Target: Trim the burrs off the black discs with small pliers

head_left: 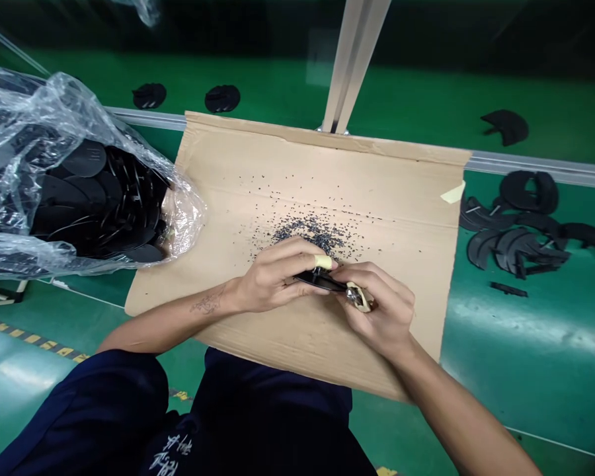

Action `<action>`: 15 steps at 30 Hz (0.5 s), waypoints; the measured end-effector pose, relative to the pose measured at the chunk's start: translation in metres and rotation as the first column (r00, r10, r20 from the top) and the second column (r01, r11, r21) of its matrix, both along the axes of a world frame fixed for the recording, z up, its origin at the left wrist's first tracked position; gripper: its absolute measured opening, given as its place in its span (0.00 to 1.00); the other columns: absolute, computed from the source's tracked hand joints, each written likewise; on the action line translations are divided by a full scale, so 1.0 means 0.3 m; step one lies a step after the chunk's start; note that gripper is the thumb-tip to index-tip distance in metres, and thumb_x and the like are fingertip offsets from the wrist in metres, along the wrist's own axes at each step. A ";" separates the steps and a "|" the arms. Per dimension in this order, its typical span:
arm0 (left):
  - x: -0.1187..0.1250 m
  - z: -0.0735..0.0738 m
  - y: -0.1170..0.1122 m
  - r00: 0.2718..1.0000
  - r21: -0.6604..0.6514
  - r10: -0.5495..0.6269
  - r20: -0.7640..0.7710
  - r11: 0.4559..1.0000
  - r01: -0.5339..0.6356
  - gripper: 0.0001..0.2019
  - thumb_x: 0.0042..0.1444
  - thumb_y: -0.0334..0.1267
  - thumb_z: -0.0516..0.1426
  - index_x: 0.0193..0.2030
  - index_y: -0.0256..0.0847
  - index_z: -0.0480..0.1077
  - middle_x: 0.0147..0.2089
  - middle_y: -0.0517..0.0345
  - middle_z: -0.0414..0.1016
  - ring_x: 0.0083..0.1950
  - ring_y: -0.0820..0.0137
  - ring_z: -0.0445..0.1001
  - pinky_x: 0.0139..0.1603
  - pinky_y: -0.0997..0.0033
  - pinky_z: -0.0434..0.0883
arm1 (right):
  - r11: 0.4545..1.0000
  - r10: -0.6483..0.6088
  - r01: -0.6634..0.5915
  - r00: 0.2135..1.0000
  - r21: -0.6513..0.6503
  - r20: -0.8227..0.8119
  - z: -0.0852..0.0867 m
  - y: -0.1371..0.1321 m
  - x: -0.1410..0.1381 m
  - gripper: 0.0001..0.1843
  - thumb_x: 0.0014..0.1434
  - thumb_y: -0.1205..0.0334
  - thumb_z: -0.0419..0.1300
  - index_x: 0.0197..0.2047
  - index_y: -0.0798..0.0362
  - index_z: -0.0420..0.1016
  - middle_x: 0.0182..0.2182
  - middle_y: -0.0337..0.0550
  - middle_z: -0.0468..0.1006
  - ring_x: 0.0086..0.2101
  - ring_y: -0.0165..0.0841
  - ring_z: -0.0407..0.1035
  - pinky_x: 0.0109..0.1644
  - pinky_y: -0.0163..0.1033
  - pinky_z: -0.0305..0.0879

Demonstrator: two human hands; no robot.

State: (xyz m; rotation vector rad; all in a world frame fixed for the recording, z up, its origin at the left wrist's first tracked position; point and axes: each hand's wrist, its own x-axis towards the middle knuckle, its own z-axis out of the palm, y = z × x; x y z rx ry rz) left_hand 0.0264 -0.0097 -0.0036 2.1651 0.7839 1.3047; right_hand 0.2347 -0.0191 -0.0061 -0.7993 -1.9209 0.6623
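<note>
My left hand (270,277) is closed around a dark, flat plastic piece (322,281), holding it over the cardboard sheet (218,244). A strip of pale yellow tape wraps one of its fingers. My right hand (389,307) is closed on a small metal tool with pale wrapping (357,297), brought up against the right end of the piece. The tool's working tip is hidden, so its exact kind does not show. Beneath and beyond my hands, a scatter of tiny black plastic bits (307,231) lies on the cardboard.
On the left, a clear plastic bag (59,106) holds many black discs (84,158). Curved black pieces (520,244) are heaped on the green surface at right. Single black parts (222,98) lie past the metal rail, where an upright post (352,66) stands.
</note>
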 end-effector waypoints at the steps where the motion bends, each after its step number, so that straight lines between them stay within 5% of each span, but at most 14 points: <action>1: 0.001 0.001 0.001 1.000 0.011 -0.004 0.005 1.000 0.004 0.14 0.65 0.42 0.61 0.53 0.36 0.74 0.44 0.49 0.80 0.45 0.69 0.78 0.44 0.67 0.77 | 1.000 -0.003 0.003 1.000 0.006 0.003 -0.001 -0.002 -0.001 0.12 0.59 0.74 0.65 0.44 0.50 0.75 0.37 0.45 0.81 0.38 0.35 0.79 0.42 0.40 0.78; 15: 0.005 0.025 -0.012 0.998 0.018 0.057 0.028 0.998 -0.058 0.10 0.60 0.40 0.66 0.45 0.38 0.77 0.39 0.53 0.83 0.38 0.72 0.79 0.39 0.70 0.77 | 0.999 0.019 -0.019 1.000 -0.042 0.000 0.003 0.001 -0.005 0.12 0.59 0.73 0.63 0.44 0.49 0.76 0.37 0.44 0.82 0.36 0.36 0.79 0.39 0.41 0.77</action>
